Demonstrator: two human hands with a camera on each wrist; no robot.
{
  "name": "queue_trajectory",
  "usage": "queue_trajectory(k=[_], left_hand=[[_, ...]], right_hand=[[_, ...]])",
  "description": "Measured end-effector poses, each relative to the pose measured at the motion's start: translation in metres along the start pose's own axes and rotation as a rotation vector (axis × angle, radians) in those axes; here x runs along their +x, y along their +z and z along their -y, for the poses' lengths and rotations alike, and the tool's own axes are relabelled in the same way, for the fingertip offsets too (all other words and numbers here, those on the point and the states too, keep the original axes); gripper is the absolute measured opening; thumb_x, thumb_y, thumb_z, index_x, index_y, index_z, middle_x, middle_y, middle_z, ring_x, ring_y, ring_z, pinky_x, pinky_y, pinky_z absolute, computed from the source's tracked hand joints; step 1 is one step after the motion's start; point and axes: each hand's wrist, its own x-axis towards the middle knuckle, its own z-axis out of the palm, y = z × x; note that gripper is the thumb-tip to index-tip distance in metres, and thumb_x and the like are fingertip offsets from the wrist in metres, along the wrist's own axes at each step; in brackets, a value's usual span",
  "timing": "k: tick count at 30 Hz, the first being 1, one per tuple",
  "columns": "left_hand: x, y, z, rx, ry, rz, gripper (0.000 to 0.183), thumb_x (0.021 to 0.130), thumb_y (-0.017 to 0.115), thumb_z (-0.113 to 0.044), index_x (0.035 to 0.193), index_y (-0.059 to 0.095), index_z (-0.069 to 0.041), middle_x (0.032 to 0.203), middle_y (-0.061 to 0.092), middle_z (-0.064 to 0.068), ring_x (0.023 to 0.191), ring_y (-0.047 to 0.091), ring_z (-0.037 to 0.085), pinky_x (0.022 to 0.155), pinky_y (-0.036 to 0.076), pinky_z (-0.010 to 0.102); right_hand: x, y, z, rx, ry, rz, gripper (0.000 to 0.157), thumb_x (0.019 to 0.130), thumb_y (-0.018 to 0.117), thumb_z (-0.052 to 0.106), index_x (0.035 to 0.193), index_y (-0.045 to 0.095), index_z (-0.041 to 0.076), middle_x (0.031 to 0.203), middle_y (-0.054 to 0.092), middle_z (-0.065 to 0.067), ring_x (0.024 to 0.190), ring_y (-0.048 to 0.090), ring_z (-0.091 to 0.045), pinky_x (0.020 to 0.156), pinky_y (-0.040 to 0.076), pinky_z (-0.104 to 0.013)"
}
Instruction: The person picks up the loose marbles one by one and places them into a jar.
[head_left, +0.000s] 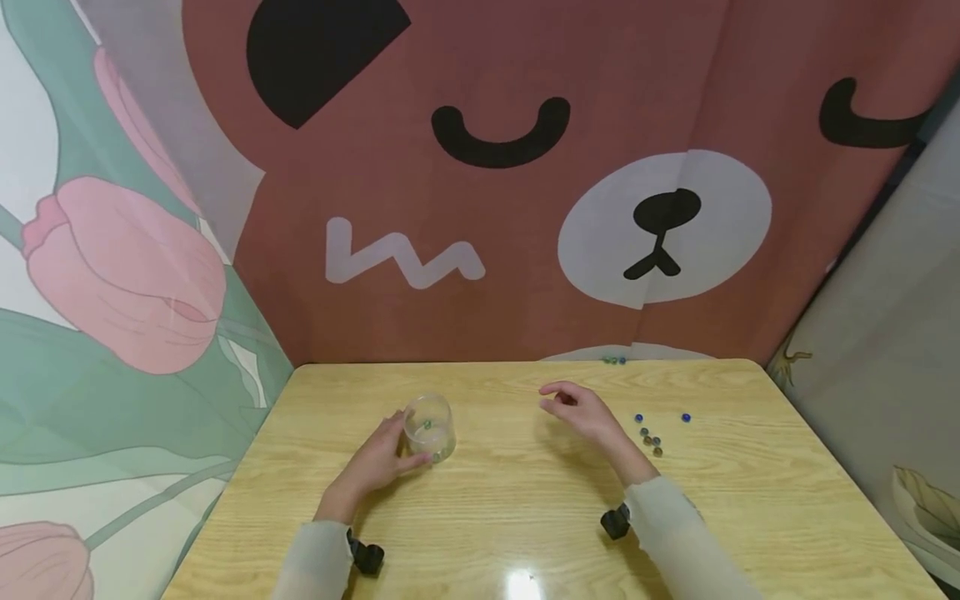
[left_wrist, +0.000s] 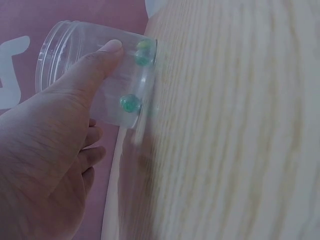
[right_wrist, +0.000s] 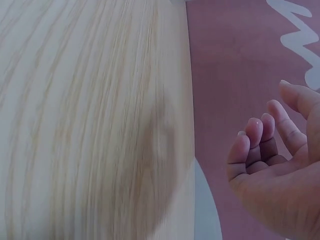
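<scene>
A clear plastic jar (head_left: pixel 431 427) stands on the table at the centre left, its open mouth up. My left hand (head_left: pixel 381 454) grips its side, the thumb (left_wrist: pixel 111 49) lying along the near wall in the left wrist view. Green marbles (left_wrist: pixel 130 103) sit at the bottom of the jar. Over the table to the right of the jar, my right hand (head_left: pixel 587 413) is raised with loosely bent fingers (right_wrist: pixel 253 131) and nothing in them. A small group of marbles (head_left: pixel 648 440), dark and brownish, lies just right of that hand.
One blue marble (head_left: pixel 686 417) lies apart, farther right. Several green and blue marbles (head_left: pixel 614 361) rest along the back edge of the wooden table (head_left: pixel 480 517). Behind it hangs a bear-print curtain (head_left: pixel 517 308); a flower-print cloth (head_left: pixel 127 275) covers the left side.
</scene>
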Motion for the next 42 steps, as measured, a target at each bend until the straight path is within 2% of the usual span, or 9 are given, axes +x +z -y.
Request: queue_trajectory(k=[5, 9, 16, 26, 31, 37, 42], left_hand=[[0.001, 0.000, 0.000, -0.009, -0.002, 0.001, 0.099, 0.087, 0.077, -0.051, 0.160, 0.027, -0.007, 0.161, 0.028, 0.028, 0.148, 0.023, 0.051, 0.118, 0.023, 0.066], [0.001, -0.001, -0.001, -0.006, 0.006, 0.003, 0.099, 0.087, 0.077, -0.050, 0.161, 0.027, -0.007, 0.161, 0.027, 0.028, 0.148, 0.023, 0.052, 0.117, 0.024, 0.066], [0.002, -0.002, -0.001, -0.011, 0.004, 0.004, 0.099, 0.087, 0.078, -0.049, 0.160, 0.028, -0.005, 0.161, 0.028, 0.028, 0.148, 0.023, 0.051, 0.118, 0.023, 0.066], [0.002, -0.001, 0.000, -0.010, -0.014, 0.009, 0.100, 0.087, 0.077, -0.052, 0.160, 0.027, -0.005, 0.161, 0.026, 0.029, 0.148, 0.022, 0.051, 0.118, 0.022, 0.065], [0.001, -0.001, -0.001, -0.016, -0.015, 0.007, 0.099, 0.087, 0.077, -0.051, 0.160, 0.028, -0.005, 0.161, 0.026, 0.030, 0.148, 0.022, 0.052, 0.118, 0.023, 0.066], [0.001, -0.001, 0.000, -0.013, -0.004, 0.008, 0.099, 0.087, 0.077, -0.051, 0.160, 0.027, -0.005, 0.161, 0.026, 0.030, 0.148, 0.022, 0.051, 0.118, 0.023, 0.065], [0.001, -0.001, 0.000, -0.010, -0.003, 0.007, 0.100, 0.087, 0.077, -0.051, 0.160, 0.027, -0.004, 0.161, 0.026, 0.031, 0.148, 0.022, 0.051, 0.118, 0.023, 0.065]], right_hand=[[-0.003, -0.011, -0.005, -0.007, -0.010, 0.003, 0.033, 0.100, 0.067, 0.033, 0.127, 0.067, 0.013, 0.093, 0.056, -0.006, 0.080, 0.048, -0.022, 0.070, 0.043, -0.035], [-0.005, -0.021, -0.009, -0.014, 0.001, -0.006, 0.032, 0.100, 0.066, 0.033, 0.128, 0.067, 0.015, 0.095, 0.058, -0.006, 0.082, 0.049, -0.024, 0.070, 0.044, -0.036], [-0.011, -0.038, -0.014, 0.004, 0.021, -0.039, 0.036, 0.100, 0.066, 0.035, 0.128, 0.065, 0.011, 0.101, 0.056, -0.007, 0.088, 0.050, -0.024, 0.079, 0.047, -0.044], [-0.017, -0.053, -0.022, -0.017, 0.053, -0.065, 0.040, 0.102, 0.064, 0.035, 0.133, 0.063, 0.010, 0.106, 0.057, -0.006, 0.092, 0.051, -0.022, 0.083, 0.048, -0.044], [-0.023, -0.064, -0.026, -0.018, 0.055, -0.077, 0.042, 0.102, 0.063, 0.036, 0.134, 0.061, 0.009, 0.105, 0.055, -0.007, 0.090, 0.049, -0.023, 0.080, 0.048, -0.044], [-0.032, -0.080, -0.032, -0.032, 0.076, -0.088, 0.048, 0.102, 0.062, 0.039, 0.139, 0.058, 0.009, 0.104, 0.055, -0.007, 0.075, 0.045, -0.022, 0.062, 0.044, -0.037], [-0.037, -0.090, -0.035, -0.023, 0.098, -0.091, 0.055, 0.101, 0.061, 0.046, 0.141, 0.056, 0.009, 0.104, 0.055, -0.009, 0.083, 0.051, -0.029, 0.066, 0.047, -0.040]])
